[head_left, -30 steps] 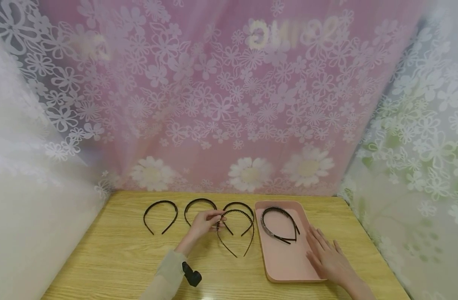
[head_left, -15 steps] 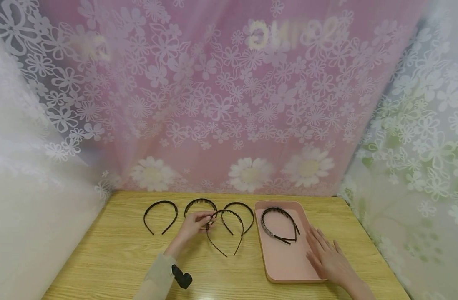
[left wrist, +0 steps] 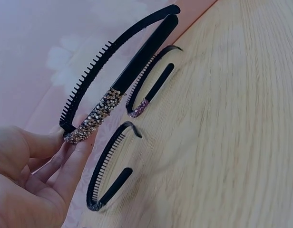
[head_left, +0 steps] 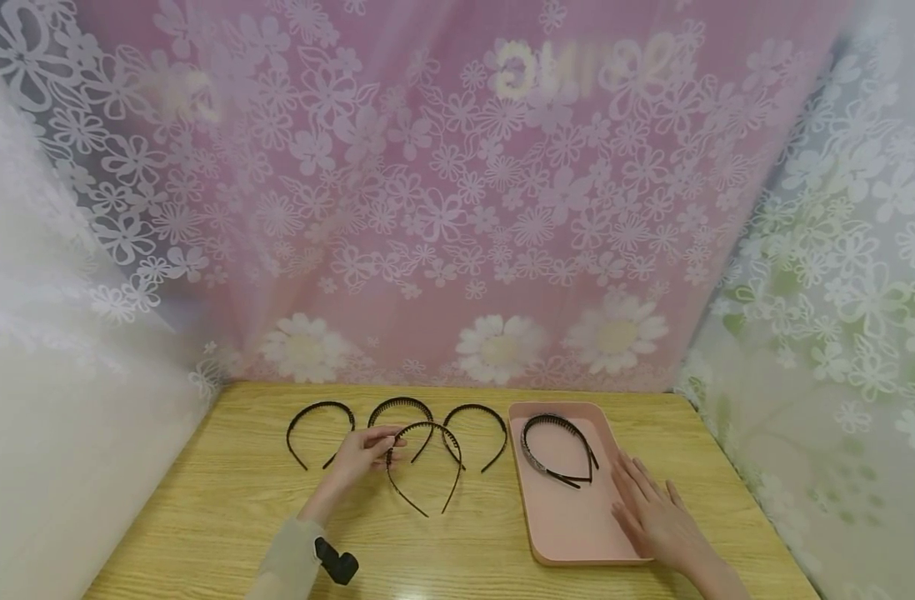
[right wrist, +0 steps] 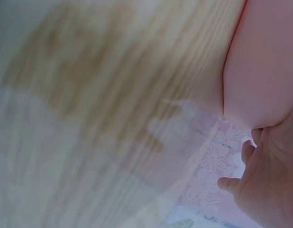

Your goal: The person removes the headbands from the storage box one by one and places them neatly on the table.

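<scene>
The wooden table spans the near part of the scene, with flowered curtain behind and to both sides of it. On the right half of the table lies a pink tray, long side running near to far. One black headband lies in the far half of the tray.

My right hand rests flat on the tray's right near part, fingers straight and slightly spread, holding nothing. In the right wrist view the hand sits against the tray's edge.

My left hand is left of the tray, near the table's middle. Its fingers and thumb pinch the studded headband at the top of its arc, clamped on the sparkly section; its two ends point toward me.

Three more black headbands lie in a row along the far edge: the left one, the middle one just beyond my left hand, and the right one beside the tray.
</scene>
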Demonstrator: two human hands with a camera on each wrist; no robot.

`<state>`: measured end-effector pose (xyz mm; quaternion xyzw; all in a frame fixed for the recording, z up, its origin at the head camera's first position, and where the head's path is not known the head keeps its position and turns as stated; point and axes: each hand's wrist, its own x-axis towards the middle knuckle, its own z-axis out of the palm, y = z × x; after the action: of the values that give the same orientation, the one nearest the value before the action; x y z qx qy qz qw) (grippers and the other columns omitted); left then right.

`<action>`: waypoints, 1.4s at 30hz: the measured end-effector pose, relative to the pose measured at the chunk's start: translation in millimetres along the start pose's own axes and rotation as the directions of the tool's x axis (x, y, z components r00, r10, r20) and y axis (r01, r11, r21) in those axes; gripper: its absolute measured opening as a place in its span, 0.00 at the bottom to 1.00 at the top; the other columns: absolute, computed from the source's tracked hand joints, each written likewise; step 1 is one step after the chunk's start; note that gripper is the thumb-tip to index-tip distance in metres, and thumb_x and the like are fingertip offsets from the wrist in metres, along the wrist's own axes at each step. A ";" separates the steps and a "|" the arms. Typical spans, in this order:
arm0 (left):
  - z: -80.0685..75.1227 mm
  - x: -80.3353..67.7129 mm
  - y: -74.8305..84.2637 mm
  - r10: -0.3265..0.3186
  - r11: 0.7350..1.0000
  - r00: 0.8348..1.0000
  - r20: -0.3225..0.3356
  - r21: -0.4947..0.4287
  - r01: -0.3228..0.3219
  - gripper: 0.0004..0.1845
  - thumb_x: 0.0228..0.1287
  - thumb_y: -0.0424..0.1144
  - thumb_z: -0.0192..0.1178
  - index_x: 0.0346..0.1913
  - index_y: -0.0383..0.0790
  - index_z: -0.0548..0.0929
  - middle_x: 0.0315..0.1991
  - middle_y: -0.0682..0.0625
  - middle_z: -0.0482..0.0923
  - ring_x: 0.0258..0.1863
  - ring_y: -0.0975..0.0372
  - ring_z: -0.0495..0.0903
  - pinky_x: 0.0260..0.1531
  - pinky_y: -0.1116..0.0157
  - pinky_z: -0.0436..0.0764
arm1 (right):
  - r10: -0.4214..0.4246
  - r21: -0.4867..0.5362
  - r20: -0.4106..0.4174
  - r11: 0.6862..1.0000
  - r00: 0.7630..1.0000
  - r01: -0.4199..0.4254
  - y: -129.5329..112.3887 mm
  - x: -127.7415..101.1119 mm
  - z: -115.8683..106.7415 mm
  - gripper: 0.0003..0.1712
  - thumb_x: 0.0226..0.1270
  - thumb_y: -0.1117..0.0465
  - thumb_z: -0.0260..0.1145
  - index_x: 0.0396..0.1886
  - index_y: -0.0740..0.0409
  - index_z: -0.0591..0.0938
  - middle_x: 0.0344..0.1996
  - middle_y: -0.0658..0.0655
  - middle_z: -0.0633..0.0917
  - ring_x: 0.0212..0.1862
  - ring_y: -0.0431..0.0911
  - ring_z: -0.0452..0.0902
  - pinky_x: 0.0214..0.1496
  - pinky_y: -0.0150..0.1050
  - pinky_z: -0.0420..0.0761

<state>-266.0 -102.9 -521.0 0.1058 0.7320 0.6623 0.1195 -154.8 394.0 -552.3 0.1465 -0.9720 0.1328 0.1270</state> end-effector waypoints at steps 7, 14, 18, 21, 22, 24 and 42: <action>-19.8 -9.5 -5.7 -0.014 1.000 1.000 -0.017 0.006 0.014 0.22 0.79 0.32 0.52 0.69 0.24 0.71 0.56 0.29 0.80 0.49 0.43 0.85 0.49 0.47 0.85 | 0.044 -0.032 0.073 0.999 0.996 -0.042 -4.2 3.0 -5.0 0.35 0.78 0.47 0.60 0.77 0.59 0.67 0.79 0.59 0.60 0.80 0.54 0.49 0.68 0.74 0.55; -36.9 -21.5 -3.6 -0.029 1.000 0.999 -0.032 0.010 0.030 0.23 0.80 0.34 0.52 0.70 0.25 0.70 0.58 0.30 0.80 0.51 0.44 0.85 0.49 0.50 0.85 | 0.038 -0.049 0.060 0.998 0.997 -0.035 -3.4 3.4 -2.9 0.35 0.77 0.47 0.60 0.76 0.59 0.68 0.78 0.60 0.62 0.80 0.53 0.50 0.68 0.74 0.56; -47.8 -28.1 -4.4 -0.044 0.999 0.997 -0.056 0.019 0.045 0.23 0.80 0.34 0.51 0.71 0.26 0.70 0.58 0.31 0.80 0.51 0.46 0.85 0.48 0.52 0.86 | 0.039 -0.053 0.065 0.998 0.997 -0.036 -3.1 3.6 -3.1 0.35 0.77 0.47 0.60 0.77 0.58 0.68 0.78 0.60 0.62 0.80 0.53 0.51 0.68 0.74 0.56; -55.7 -32.0 -6.0 -0.066 0.998 0.996 -0.066 0.014 0.067 0.23 0.80 0.33 0.51 0.71 0.27 0.69 0.58 0.32 0.80 0.51 0.48 0.86 0.47 0.54 0.86 | 0.042 -0.055 0.074 0.998 0.996 -0.038 -3.0 3.8 -4.1 0.35 0.77 0.46 0.60 0.77 0.59 0.68 0.78 0.60 0.62 0.79 0.55 0.53 0.68 0.74 0.56; -58.5 -33.1 -6.5 -0.070 0.997 0.995 -0.064 0.013 0.071 0.23 0.80 0.33 0.51 0.72 0.26 0.69 0.59 0.32 0.80 0.51 0.48 0.86 0.47 0.54 0.86 | 0.045 -0.058 0.077 0.998 0.996 -0.040 -2.7 3.8 -4.2 0.36 0.77 0.46 0.60 0.77 0.59 0.68 0.78 0.60 0.62 0.79 0.56 0.53 0.67 0.74 0.56; -63.9 -35.6 -7.6 -0.074 0.997 0.996 -0.058 0.008 0.074 0.23 0.81 0.33 0.50 0.72 0.26 0.68 0.59 0.32 0.79 0.51 0.49 0.86 0.48 0.54 0.86 | 0.052 -0.059 0.084 0.997 0.995 -0.047 -2.0 3.8 -4.3 0.35 0.78 0.46 0.59 0.76 0.59 0.68 0.78 0.60 0.62 0.79 0.57 0.53 0.67 0.75 0.56; -116.4 -70.1 -23.8 -0.109 0.993 0.992 0.056 0.044 0.106 0.23 0.82 0.31 0.46 0.71 0.18 0.64 0.59 0.30 0.79 0.45 0.57 0.87 0.42 0.61 0.87 | 0.068 -0.051 0.119 0.997 0.991 -0.062 -3.1 4.6 -6.1 0.36 0.78 0.45 0.58 0.77 0.59 0.67 0.79 0.59 0.60 0.79 0.58 0.53 0.68 0.75 0.55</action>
<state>-236.0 -237.2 -531.3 0.0881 0.7463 0.6363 0.1742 -156.8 391.8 -544.6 0.1193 -0.9851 0.1047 0.0669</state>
